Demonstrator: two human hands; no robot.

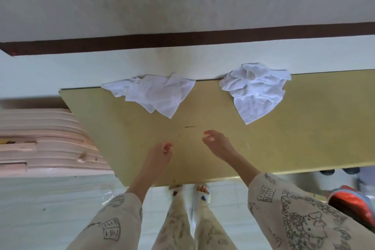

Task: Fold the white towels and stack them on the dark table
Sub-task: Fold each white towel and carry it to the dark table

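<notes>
Table (304, 138): a yellowish top seen from above, its long axis running left to right across the view; the far edge lies against a pale wall.
Left towel (154, 93): white and crumpled, unfolded, lying on the table at its far edge, well beyond the fingertips of the left hand and slightly to their left. Its long axis runs roughly left to right; one corner points toward the person, and the upper edge overhangs the far side of the table.
Right towel (254, 89): white and crumpled, unfolded, on the table beyond the fingers of the right hand and to their right. Its long axis runs from the far edge toward the person, ending in a corner that points at the near edge, just to the right of the right fingertips.
Spacing: the two towels lie apart, with bare table between them.
Left hand (160, 153): over the table near its front edge, fingers loosely curled and holding nothing; whether it touches the top cannot be told.
Right hand (218, 144): over the table, fingers (209, 133) relaxed and slightly apart, thumb separate, gripping nothing.
Sleeves (294, 209): beige cloth printed with dark line drawings.
Stacked boards (40, 140): pinkish layers left of the table, well to the left of the left fingers.
Containers: none can be made out.
</notes>
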